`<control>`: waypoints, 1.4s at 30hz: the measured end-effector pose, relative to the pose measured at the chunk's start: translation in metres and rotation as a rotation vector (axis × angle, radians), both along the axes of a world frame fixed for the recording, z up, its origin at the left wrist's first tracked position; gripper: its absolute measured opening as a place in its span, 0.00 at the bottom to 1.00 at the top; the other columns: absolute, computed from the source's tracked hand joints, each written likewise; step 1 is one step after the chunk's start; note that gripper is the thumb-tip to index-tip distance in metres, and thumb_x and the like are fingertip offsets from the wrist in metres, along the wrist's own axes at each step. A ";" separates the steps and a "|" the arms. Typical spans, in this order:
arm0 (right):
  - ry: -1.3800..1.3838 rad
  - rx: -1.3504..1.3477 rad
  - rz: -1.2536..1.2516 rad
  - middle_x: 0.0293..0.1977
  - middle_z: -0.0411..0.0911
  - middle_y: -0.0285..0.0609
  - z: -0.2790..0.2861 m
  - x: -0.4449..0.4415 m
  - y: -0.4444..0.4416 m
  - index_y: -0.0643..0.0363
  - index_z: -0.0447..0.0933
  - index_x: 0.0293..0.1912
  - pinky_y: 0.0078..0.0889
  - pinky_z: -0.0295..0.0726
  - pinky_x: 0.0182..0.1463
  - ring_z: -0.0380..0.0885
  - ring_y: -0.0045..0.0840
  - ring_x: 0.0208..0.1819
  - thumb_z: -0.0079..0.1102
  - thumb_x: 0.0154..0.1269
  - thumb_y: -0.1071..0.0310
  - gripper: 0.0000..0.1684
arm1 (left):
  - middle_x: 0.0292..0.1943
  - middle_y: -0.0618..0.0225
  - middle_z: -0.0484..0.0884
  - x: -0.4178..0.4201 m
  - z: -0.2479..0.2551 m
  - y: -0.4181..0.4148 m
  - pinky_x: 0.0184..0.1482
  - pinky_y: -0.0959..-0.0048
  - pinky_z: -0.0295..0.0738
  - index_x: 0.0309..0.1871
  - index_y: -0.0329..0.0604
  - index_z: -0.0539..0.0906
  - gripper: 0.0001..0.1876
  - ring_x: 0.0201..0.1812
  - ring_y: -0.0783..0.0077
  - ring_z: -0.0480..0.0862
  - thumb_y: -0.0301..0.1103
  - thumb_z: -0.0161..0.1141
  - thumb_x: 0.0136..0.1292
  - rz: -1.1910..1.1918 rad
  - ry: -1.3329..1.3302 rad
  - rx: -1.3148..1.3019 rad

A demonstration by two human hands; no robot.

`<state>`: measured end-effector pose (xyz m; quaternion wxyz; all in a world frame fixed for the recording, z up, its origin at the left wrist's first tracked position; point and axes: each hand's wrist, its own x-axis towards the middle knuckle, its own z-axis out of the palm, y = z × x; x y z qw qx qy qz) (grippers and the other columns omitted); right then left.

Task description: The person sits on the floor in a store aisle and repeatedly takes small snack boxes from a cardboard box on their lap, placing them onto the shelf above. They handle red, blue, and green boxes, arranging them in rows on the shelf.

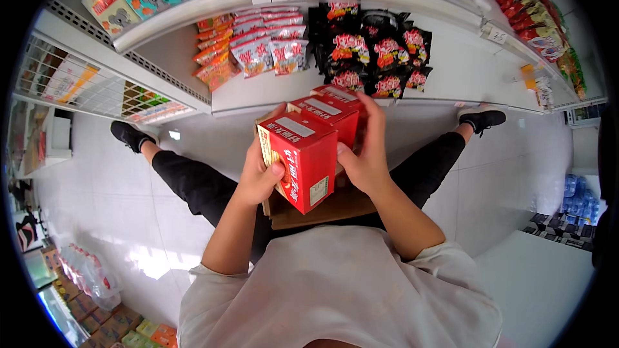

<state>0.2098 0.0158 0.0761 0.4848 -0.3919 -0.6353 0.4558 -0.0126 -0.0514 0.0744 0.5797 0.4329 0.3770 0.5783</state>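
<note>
Between my two hands I hold several red snack cartons in a row, the nearest carton point(302, 164) tilted with its printed front to the left. My left hand point(261, 169) grips that carton from the left, thumb across its printed face. From the right, my right hand point(367, 150) clasps the row, its thumb at the nearest carton's edge and its fingers over the farther cartons point(333, 106). Beneath them, an open brown cardboard box point(309, 217) sits between my legs, mostly hidden by the cartons.
Ahead, a white bottom shelf point(275, 99) bears black snack packets point(350, 50), pink-silver packets point(268, 48) and orange packets point(213, 58). The upper shelf's edge point(217, 9) overhangs them. A wire rack point(72, 72) stands left. Plastic-wrapped bottles point(89, 270) lie at lower left; blue bottles point(580, 198) are right.
</note>
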 end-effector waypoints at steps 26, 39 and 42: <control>0.140 -0.871 0.287 0.61 0.78 0.47 -0.055 0.023 -0.022 0.59 0.72 0.69 0.38 0.80 0.66 0.78 0.30 0.63 0.73 0.66 0.67 0.34 | 0.61 0.58 0.85 0.009 -0.034 -0.052 0.62 0.65 0.84 0.73 0.34 0.68 0.31 0.58 0.69 0.88 0.40 0.69 0.75 0.026 -0.393 -0.581; -1.159 -0.306 0.151 0.75 0.56 0.65 -0.035 -0.016 -0.011 0.57 0.77 0.67 0.60 0.83 0.65 0.72 0.68 0.68 0.80 0.50 0.41 0.49 | 0.55 0.64 0.88 -0.039 -0.043 -0.044 0.55 0.67 0.89 0.67 0.41 0.75 0.22 0.51 0.69 0.92 0.45 0.60 0.80 0.456 -0.419 -0.353; -1.346 -0.462 0.202 0.74 0.58 0.63 -0.053 -0.038 0.002 0.57 0.75 0.69 0.66 0.84 0.62 0.72 0.67 0.67 0.79 0.52 0.42 0.50 | 0.55 0.64 0.88 -0.037 -0.047 -0.045 0.55 0.67 0.89 0.67 0.40 0.75 0.22 0.52 0.69 0.92 0.45 0.60 0.80 0.411 -0.421 -0.345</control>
